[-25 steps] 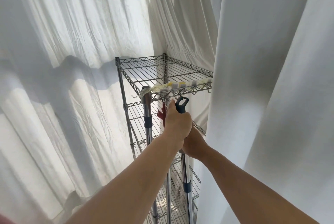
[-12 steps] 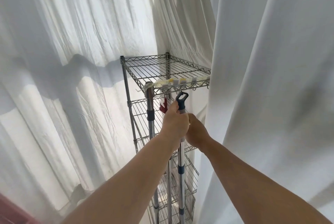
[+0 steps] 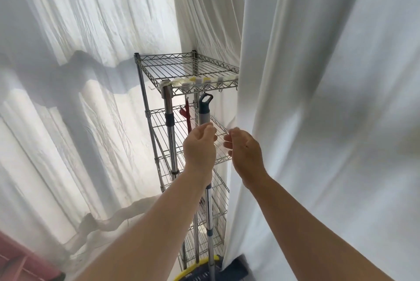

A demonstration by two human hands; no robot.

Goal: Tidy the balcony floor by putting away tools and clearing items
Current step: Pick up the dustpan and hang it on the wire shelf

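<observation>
Both hands have let go of the mop handle (image 3: 203, 110) they gripped half a second ago: left hand (image 3: 199, 145) and right hand (image 3: 244, 151) now hover just in front of it, fingers loosely curled, holding nothing. The handle hangs by its dark loop from a hook under the top tier of the wire shelf rack (image 3: 188, 69). White curtains (image 3: 318, 99) hang alongside.

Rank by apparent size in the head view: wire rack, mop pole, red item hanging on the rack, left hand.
1. wire rack
2. mop pole
3. left hand, though it is nearer the camera, so it looks bigger than it is
4. red item
</observation>
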